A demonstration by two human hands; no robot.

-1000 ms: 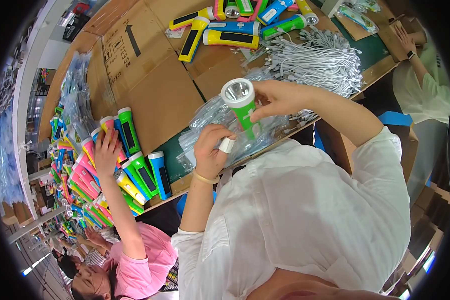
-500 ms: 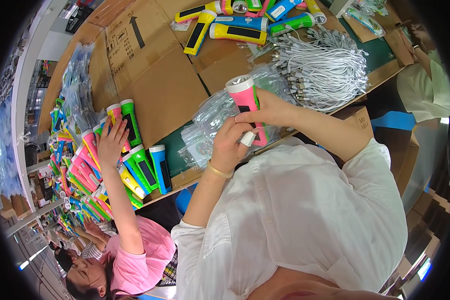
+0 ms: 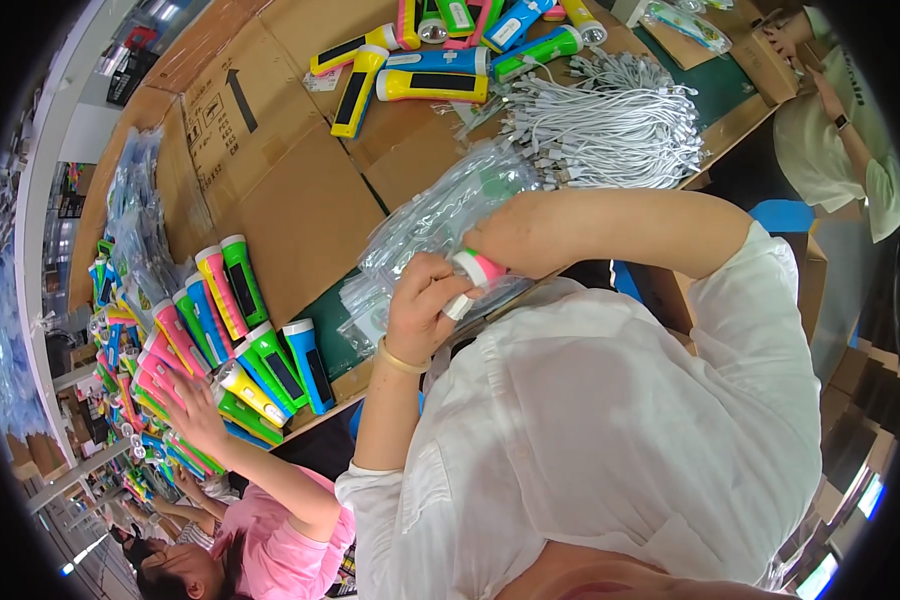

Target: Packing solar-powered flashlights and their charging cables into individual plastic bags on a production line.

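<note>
A pink flashlight (image 3: 486, 267) with a white rim lies tilted between my two hands, most of its body hidden. My right hand (image 3: 518, 232) is bent over it, closed, its fingertips out of sight. Just left of it, my left hand (image 3: 417, 310) is closed, with a small white piece (image 3: 458, 306) showing at its fingers; what that piece is, I cannot tell. Clear plastic bags (image 3: 440, 220) lie beneath and beyond my hands. Beyond my right forearm is a heap of white charging cables (image 3: 610, 125).
Several colourful flashlights (image 3: 255, 340) are massed at the left, where a co-worker's hand (image 3: 198, 412) reaches in. More flashlights (image 3: 432, 86) lie at the far side on flattened cardboard (image 3: 300, 200). Another person (image 3: 835, 130) stands at the far right.
The flashlight went from upright to tilted, down and left between my hands. My right elbow swung outward and upward. The co-worker's hand drew back from the front flashlights toward the lower left.
</note>
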